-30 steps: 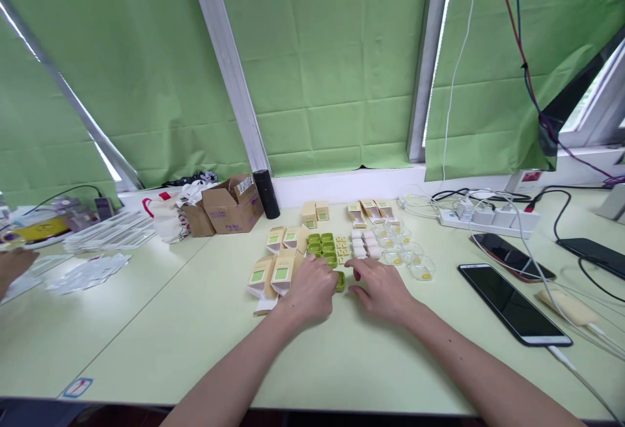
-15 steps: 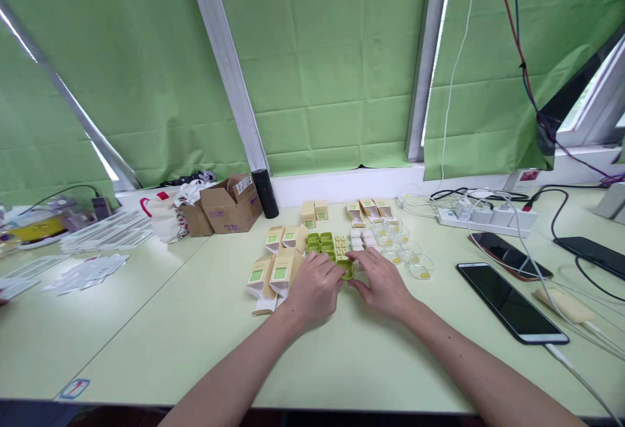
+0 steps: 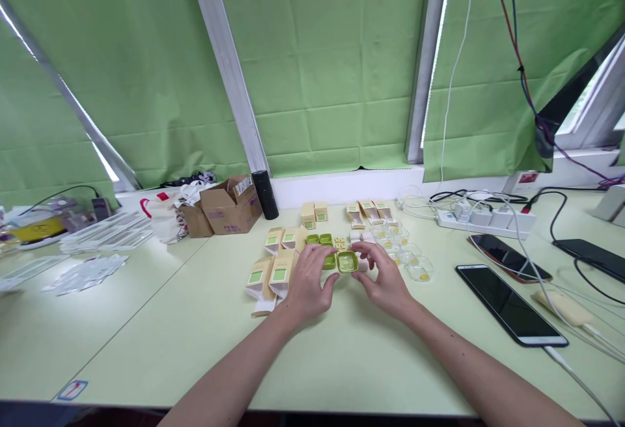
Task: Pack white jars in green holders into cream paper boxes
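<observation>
A small green square container [image 3: 347, 262], open at the top, is held at its right side between the thumb and forefinger of my right hand [image 3: 385, 282]. To the left of it, my left hand [image 3: 310, 282] is apart from that container, its thumb and fingers spread. Other green containers [image 3: 325, 239] stand in a cluster just past my left fingers, partly hidden by them. Small yellow pieces [image 3: 340, 243] lie behind the held container. White blocks [image 3: 361, 236] sit behind my right fingers, partly covered.
Cardboard boxes with green labels [image 3: 280, 273] stand left of my hands, with smaller ones [image 3: 370, 211] at the back. Clear plastic cups [image 3: 420, 269] are on the right, near a phone [image 3: 510, 303] and a power strip [image 3: 488, 220]. A brown carton [image 3: 230, 206] stands back left.
My left hand has let go of the green container and drawn slightly left, its fingers opening. The container now shows more fully, tilted towards me in my right hand.
</observation>
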`<act>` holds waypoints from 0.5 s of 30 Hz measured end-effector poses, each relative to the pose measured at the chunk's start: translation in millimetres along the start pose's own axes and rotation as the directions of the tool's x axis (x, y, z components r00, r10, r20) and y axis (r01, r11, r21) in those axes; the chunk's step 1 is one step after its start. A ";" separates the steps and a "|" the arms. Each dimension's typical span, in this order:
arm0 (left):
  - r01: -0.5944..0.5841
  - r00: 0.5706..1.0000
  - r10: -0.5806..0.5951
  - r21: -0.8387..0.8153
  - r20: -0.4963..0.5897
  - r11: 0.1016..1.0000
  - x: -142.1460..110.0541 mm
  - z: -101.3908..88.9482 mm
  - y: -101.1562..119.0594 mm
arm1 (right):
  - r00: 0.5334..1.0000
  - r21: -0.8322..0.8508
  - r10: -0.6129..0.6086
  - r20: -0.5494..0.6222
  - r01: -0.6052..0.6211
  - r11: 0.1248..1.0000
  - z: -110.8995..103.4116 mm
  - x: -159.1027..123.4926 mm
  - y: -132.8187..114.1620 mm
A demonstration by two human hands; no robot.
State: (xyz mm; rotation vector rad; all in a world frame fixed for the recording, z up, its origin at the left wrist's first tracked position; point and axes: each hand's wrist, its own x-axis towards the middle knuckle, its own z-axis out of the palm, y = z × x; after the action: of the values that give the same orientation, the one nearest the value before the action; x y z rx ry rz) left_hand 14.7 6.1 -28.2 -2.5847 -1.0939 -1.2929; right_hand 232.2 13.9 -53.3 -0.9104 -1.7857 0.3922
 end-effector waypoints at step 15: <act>-0.044 0.998 0.043 -0.017 -0.055 0.999 -2.7 6.2 -1.9 | 0.999 0.083 -0.019 -0.027 0.021 0.996 -1.2 -2.0 -4.4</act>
State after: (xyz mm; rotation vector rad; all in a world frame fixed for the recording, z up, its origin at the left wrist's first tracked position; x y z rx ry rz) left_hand 16.7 8.0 -34.6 -2.5543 -1.0154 -1.3615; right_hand 231.8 9.3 -51.3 -0.8354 -1.7400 0.4368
